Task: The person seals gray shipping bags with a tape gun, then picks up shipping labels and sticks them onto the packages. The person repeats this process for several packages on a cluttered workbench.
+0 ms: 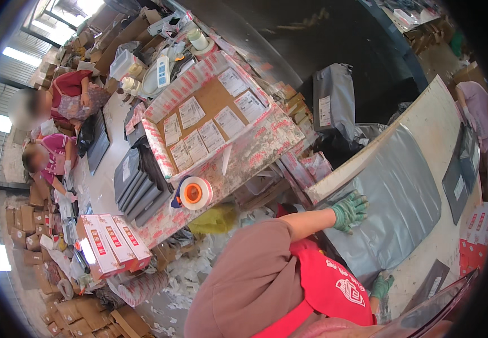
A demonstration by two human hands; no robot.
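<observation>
A large grey plastic mailing bag lies across the pale worktable. My left hand, in a green knit glove, rests flat on its upper side with the fingers spread. My right hand, gloved the same way, is at the bag's near lower edge; its fingers look apart and touch the plastic. Creases run over the bag's surface, and whatever may be inside is hidden. Beside it on the table is a dark mailing bag with a white label. Another dark labelled parcel sits at the table's far right.
On a tape-covered bench stands a shallow carton with printed labels, near a tape roll and folded dark bags. White-and-red boxes stand at left. A grey parcel lies beyond my table. Other people work left and far right.
</observation>
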